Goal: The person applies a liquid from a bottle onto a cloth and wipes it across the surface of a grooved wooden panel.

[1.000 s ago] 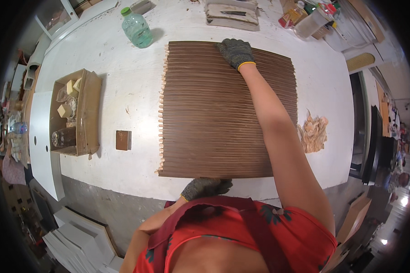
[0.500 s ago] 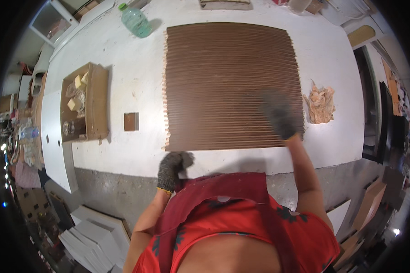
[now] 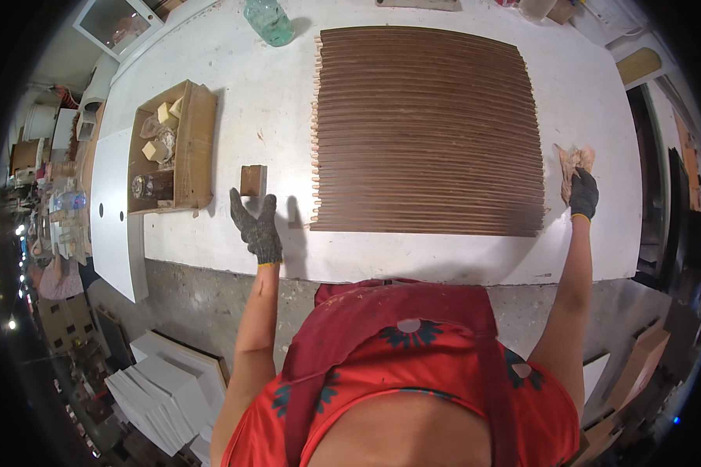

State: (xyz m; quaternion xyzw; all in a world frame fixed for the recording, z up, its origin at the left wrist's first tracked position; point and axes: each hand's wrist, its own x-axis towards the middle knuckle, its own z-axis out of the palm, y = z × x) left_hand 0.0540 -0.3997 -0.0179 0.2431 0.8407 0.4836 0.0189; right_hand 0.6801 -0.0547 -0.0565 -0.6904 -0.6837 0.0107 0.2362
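Several dark brown wooden strips lie side by side in a wide stack on the white table, with pale ragged ends along the left side. My left hand, in a dark grey knit glove, is open, thumb and fingers spread just below a small brown block. A gap still shows between most of the hand and the block. To the right of the strips, my right hand, gloved too, is closed on a crumpled pinkish-beige rag. Its fingertips are partly hidden in the folds.
A cardboard box with pale yellow blocks and a dark jar stands left on the white table. A green-tinted plastic bottle lies at the far side. White panels lean below at the left.
My right hand has moved off the strips to the right and taken hold of the rag. My left hand has gone left and forward to the brown block, its fingers spreading. The view has shifted.
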